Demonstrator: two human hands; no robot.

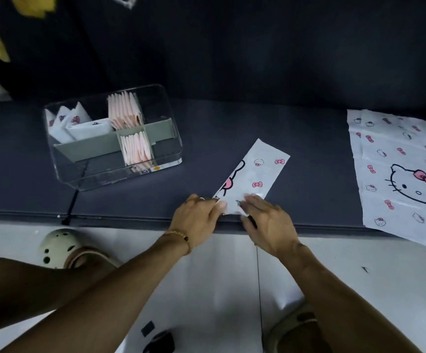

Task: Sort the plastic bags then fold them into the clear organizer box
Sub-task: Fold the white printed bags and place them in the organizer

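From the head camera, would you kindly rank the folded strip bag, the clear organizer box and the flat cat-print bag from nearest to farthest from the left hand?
1. Folded strip bag: its near end lies under the left hand.
2. Clear organizer box: up and to the left.
3. Flat cat-print bag: far right, beyond the right hand.

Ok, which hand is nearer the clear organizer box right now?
Left. The left hand rests on the near end of the folded bag strip, on the side toward the clear organizer box. The right hand presses the same end, farther from the box.
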